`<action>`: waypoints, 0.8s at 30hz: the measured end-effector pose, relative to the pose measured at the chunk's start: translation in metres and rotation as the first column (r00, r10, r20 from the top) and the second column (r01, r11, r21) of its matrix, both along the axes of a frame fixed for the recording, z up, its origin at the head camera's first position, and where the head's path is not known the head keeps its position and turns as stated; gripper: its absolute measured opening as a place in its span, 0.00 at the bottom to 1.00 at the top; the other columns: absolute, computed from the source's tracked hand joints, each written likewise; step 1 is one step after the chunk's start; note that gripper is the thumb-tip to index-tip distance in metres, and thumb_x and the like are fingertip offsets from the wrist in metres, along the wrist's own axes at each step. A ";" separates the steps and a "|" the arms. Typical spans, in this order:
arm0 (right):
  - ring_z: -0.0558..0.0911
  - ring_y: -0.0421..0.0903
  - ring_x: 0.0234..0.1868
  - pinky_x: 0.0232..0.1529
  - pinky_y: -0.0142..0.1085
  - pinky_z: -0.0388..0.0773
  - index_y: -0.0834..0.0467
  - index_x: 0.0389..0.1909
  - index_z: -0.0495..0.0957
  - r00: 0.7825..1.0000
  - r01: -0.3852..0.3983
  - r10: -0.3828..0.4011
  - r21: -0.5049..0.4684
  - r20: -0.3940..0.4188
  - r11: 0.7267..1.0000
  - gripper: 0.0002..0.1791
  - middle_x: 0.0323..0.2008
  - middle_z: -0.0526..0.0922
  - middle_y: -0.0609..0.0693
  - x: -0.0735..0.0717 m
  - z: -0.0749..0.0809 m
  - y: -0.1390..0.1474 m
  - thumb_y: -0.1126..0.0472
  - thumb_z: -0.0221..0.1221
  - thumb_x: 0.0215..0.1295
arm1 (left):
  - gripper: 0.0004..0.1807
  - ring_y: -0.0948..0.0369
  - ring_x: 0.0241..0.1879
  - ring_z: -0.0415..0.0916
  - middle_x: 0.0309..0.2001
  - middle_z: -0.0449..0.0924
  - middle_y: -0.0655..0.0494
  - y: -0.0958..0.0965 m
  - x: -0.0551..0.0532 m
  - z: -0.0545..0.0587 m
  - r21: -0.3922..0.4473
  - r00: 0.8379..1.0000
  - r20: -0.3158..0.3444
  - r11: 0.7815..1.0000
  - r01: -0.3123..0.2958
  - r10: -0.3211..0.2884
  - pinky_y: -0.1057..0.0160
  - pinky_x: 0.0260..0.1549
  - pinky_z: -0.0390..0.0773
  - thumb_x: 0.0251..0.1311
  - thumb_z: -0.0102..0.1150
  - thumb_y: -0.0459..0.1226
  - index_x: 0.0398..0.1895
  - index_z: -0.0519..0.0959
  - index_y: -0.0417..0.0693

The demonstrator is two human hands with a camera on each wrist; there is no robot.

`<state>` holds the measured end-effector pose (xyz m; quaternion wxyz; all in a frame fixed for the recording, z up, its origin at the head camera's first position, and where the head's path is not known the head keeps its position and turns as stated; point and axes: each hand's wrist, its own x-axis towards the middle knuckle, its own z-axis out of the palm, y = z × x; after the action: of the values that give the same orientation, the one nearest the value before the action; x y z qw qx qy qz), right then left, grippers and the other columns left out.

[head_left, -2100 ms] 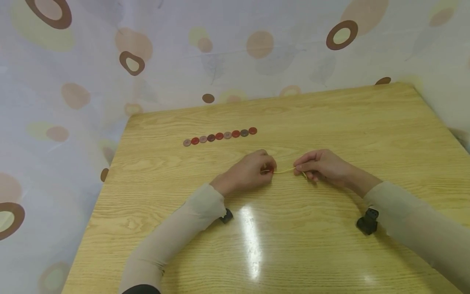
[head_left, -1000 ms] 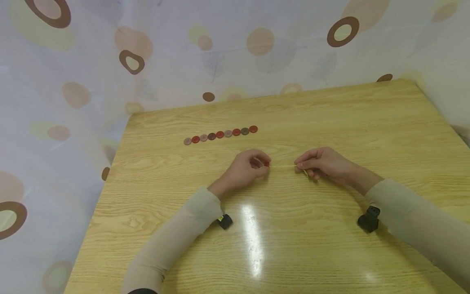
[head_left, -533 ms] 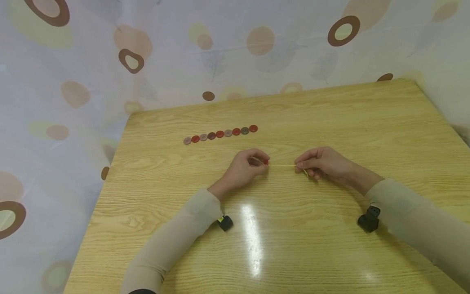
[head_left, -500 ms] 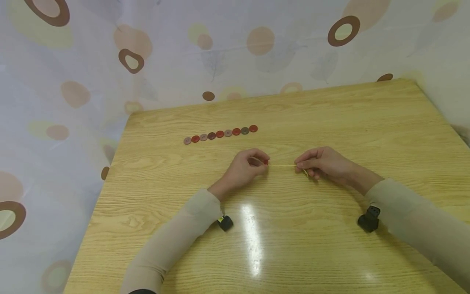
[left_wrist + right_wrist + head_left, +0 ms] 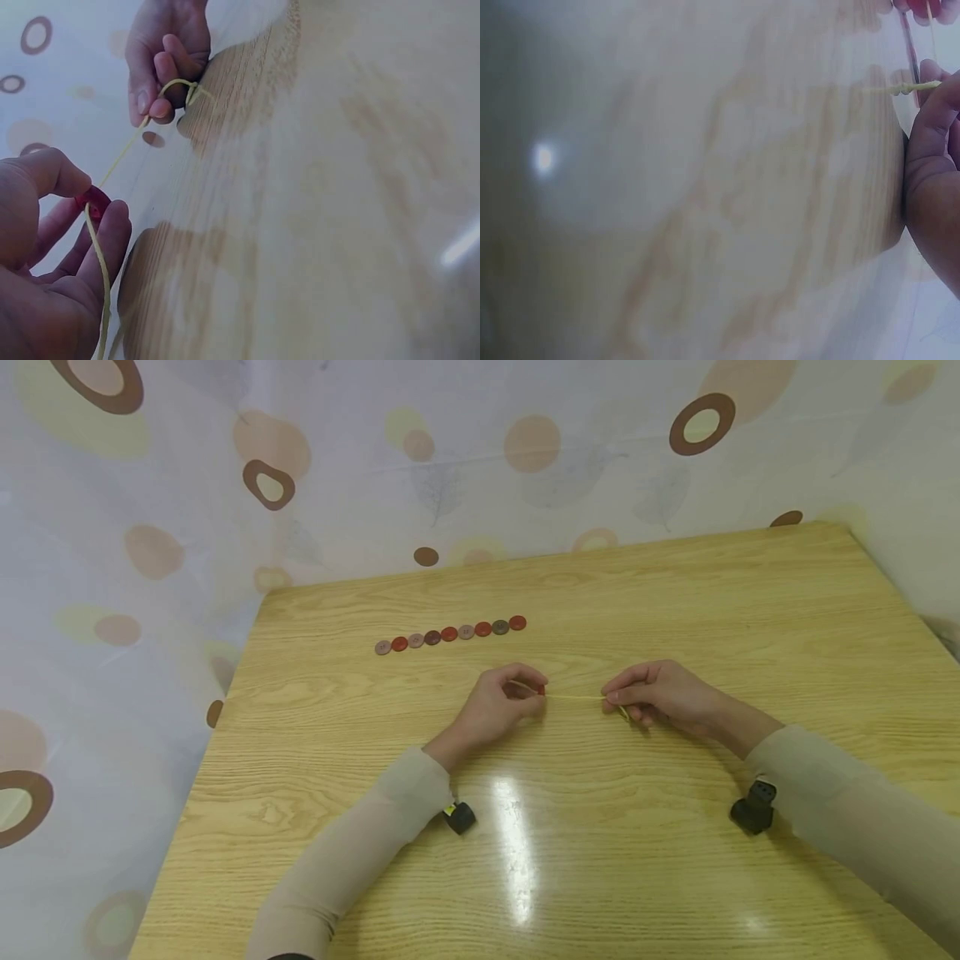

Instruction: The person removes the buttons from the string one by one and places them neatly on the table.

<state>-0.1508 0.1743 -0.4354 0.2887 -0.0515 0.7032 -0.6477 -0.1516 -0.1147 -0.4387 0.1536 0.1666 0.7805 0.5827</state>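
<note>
My left hand (image 5: 497,703) pinches a red button (image 5: 95,202) between thumb and fingertips. A yellow string (image 5: 97,251) passes through or against the button; the left wrist view does not settle which. From there it stretches across to my right hand (image 5: 663,695), which pinches it between thumb and index finger. Near its end the string bears a small knot (image 5: 193,91), hanging just past the right fingertips. The other part of the string trails down along the left palm. Both hands are above the table, a short gap apart.
Behind the hands, a slanted row of several buttons (image 5: 449,633) in red, pinkish, brown and grey lies flat on the wooden table (image 5: 615,860). A patterned cloth (image 5: 480,493) hangs beyond the table's back edge. Black wrist cameras (image 5: 753,807) sit under the sleeves.
Since the first frame my left hand has shifted slightly left with the red button, and the string between the hands has straightened. The right hand has barely moved.
</note>
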 end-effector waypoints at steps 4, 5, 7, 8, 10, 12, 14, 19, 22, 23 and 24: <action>0.75 0.39 0.24 0.23 0.29 0.76 0.73 0.52 0.78 1.000 -0.005 0.005 -0.002 -0.003 1.000 0.15 0.39 0.88 0.54 0.000 0.000 0.000 0.66 0.60 0.71 | 0.12 0.59 0.43 0.81 0.46 0.82 0.53 -0.001 -0.001 -0.001 0.017 1.000 0.002 1.000 -0.010 0.010 0.65 0.42 0.79 0.63 0.63 0.29 0.50 0.82 0.39; 0.76 0.39 0.24 0.23 0.29 0.76 0.73 0.52 0.78 1.000 -0.006 0.006 -0.003 -0.003 1.000 0.15 0.39 0.88 0.54 0.000 0.000 0.000 0.66 0.60 0.71 | 0.12 0.59 0.43 0.81 0.46 0.82 0.53 -0.002 -0.001 -0.001 0.019 1.000 0.003 1.000 -0.011 0.011 0.65 0.42 0.79 0.63 0.63 0.29 0.50 0.82 0.39; 0.76 0.39 0.24 0.23 0.29 0.76 0.73 0.52 0.78 1.000 -0.010 0.010 -0.004 -0.004 1.000 0.15 0.39 0.88 0.54 0.000 0.000 0.001 0.66 0.60 0.71 | 0.13 0.58 0.43 0.81 0.46 0.82 0.53 -0.002 -0.001 -0.001 0.024 1.000 0.007 1.000 -0.013 0.013 0.65 0.42 0.79 0.63 0.63 0.30 0.50 0.82 0.39; 0.76 0.39 0.24 0.23 0.29 0.76 0.73 0.52 0.78 1.000 -0.011 0.011 -0.004 -0.004 1.000 0.15 0.39 0.88 0.55 0.000 0.000 0.001 0.66 0.60 0.71 | 0.13 0.58 0.43 0.81 0.46 0.82 0.53 -0.002 -0.001 0.000 0.025 1.000 0.008 1.000 -0.015 0.015 0.65 0.41 0.79 0.63 0.63 0.30 0.50 0.82 0.40; 0.75 0.39 0.24 0.23 0.29 0.76 0.73 0.53 0.78 1.000 -0.014 0.014 -0.003 -0.004 1.000 0.15 0.39 0.88 0.55 0.000 0.000 0.001 0.66 0.59 0.72 | 0.13 0.58 0.43 0.81 0.46 0.83 0.53 -0.002 0.000 0.000 0.026 1.000 0.010 1.000 -0.017 0.017 0.65 0.41 0.79 0.63 0.64 0.30 0.50 0.82 0.39; 0.75 0.39 0.24 0.23 0.29 0.76 0.73 0.53 0.77 1.000 -0.015 0.015 -0.002 -0.003 1.000 0.15 0.39 0.88 0.55 0.000 0.000 0.001 0.67 0.59 0.72 | 0.13 0.58 0.43 0.81 0.46 0.83 0.53 -0.002 0.000 0.001 0.025 1.000 0.012 1.000 -0.019 0.018 0.65 0.40 0.79 0.63 0.64 0.30 0.50 0.82 0.39; 0.75 0.39 0.24 0.23 0.29 0.76 0.74 0.53 0.77 1.000 -0.014 0.014 0.001 -0.004 1.000 0.15 0.39 0.88 0.55 0.000 0.000 0.001 0.67 0.59 0.72 | 0.12 0.58 0.43 0.81 0.45 0.83 0.53 -0.002 0.000 0.001 0.025 1.000 0.012 0.999 -0.021 0.020 0.65 0.40 0.78 0.63 0.64 0.30 0.50 0.82 0.40; 0.75 0.39 0.24 0.23 0.29 0.76 0.73 0.53 0.78 1.000 -0.009 0.009 -0.003 0.000 1.000 0.15 0.39 0.88 0.55 0.000 0.000 0.001 0.66 0.60 0.71 | 0.13 0.58 0.43 0.81 0.45 0.82 0.53 -0.003 0.001 0.002 0.024 1.000 0.004 0.999 -0.024 0.024 0.65 0.41 0.78 0.63 0.64 0.30 0.50 0.82 0.40; 0.76 0.38 0.24 0.23 0.29 0.76 0.72 0.52 0.78 1.000 -0.008 0.008 -0.008 0.000 1.000 0.15 0.39 0.88 0.55 0.000 0.000 0.001 0.66 0.60 0.71 | 0.13 0.58 0.42 0.80 0.45 0.82 0.53 -0.004 0.002 0.002 0.022 1.000 -0.008 0.999 -0.025 0.025 0.65 0.41 0.78 0.62 0.64 0.29 0.50 0.82 0.39; 0.76 0.38 0.24 0.23 0.29 0.76 0.72 0.52 0.79 1.000 -0.008 0.008 -0.009 -0.001 1.000 0.15 0.39 0.88 0.55 0.000 -0.001 0.001 0.66 0.60 0.71 | 0.13 0.58 0.42 0.80 0.45 0.82 0.53 -0.004 0.002 0.002 0.023 1.000 -0.012 0.999 -0.026 0.026 0.65 0.41 0.78 0.62 0.64 0.29 0.50 0.82 0.39; 0.76 0.38 0.24 0.23 0.29 0.76 0.72 0.52 0.79 1.000 -0.008 0.008 -0.010 -0.003 1.000 0.15 0.39 0.88 0.55 0.000 -0.001 0.001 0.66 0.60 0.71 | 0.13 0.58 0.42 0.80 0.45 0.82 0.52 -0.004 0.002 0.002 0.021 1.000 -0.016 0.999 -0.027 0.027 0.65 0.42 0.78 0.62 0.64 0.29 0.50 0.82 0.38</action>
<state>-0.1510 0.1753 -0.4363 0.2897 -0.0567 0.7001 -0.6502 -0.1492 -0.1190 -0.4370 0.1377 0.1623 0.7777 0.5914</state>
